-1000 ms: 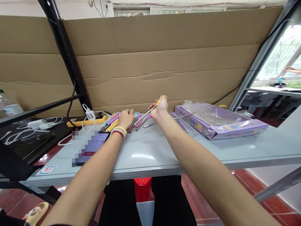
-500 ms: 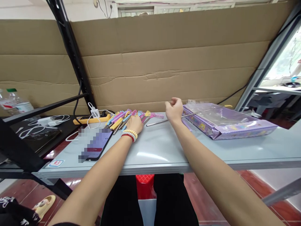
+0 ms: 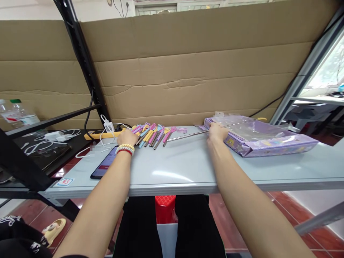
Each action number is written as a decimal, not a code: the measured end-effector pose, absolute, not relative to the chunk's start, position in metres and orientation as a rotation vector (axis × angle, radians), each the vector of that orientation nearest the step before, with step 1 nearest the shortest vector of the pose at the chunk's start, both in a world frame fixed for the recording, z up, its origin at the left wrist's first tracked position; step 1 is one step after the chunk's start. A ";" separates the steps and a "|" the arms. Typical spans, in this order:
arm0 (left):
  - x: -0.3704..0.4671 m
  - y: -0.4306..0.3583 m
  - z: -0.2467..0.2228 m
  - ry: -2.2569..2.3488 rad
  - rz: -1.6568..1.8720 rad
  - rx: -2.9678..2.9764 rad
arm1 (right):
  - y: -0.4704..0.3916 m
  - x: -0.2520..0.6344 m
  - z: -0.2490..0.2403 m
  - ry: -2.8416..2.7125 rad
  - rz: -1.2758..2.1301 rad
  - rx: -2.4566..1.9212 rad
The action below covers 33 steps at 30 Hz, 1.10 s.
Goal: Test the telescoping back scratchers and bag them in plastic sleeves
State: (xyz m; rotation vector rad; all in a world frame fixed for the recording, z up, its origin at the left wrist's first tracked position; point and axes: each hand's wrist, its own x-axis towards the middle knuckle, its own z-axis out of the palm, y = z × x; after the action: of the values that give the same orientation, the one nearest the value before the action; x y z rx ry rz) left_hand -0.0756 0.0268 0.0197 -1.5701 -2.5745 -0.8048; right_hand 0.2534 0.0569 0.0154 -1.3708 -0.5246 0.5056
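Observation:
Small colourful back scratchers (image 3: 158, 136) with hand-shaped heads lie fanned out in a row at the back of the table. My left hand (image 3: 127, 137) is curled over the handles at the left end of this row, its fingertips hidden. A long drawn-out metal back scratcher (image 3: 189, 135) with a yellow head lies across the purple box (image 3: 279, 147). My right hand (image 3: 217, 132) is at the left side of that box, over the rod. Its fingers are closed and mostly hidden, so whether they hold the rod or the box edge I cannot tell.
A phone (image 3: 103, 168) lies beside my left wrist, partly covered by it. Behind are a yellow power strip (image 3: 104, 135) and a white charger (image 3: 108, 126) with cables. Cardboard (image 3: 188, 71) closes off the back. Black rack posts (image 3: 80, 53) rise at the left.
My left hand has moved left along the row, and the back scratchers it covered now lie spread apart. My right hand has come down and right to the purple box and rod.

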 end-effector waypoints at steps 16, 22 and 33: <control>-0.035 0.020 0.024 -1.785 -1.011 -2.220 | 0.050 0.233 0.017 -0.341 1.006 -1.114; -0.025 0.015 0.018 -1.604 -1.037 -2.415 | 0.041 0.231 0.033 -0.398 0.966 -0.835; -0.028 0.021 0.015 -1.718 -1.066 -2.392 | 0.041 0.237 0.037 -0.371 0.856 -0.782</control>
State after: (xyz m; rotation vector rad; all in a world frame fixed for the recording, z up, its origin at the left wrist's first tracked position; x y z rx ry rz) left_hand -0.0284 0.0206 0.0148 -2.3920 -1.7185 -1.0658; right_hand 0.2372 0.0409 0.0366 -0.7824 -0.3706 0.8558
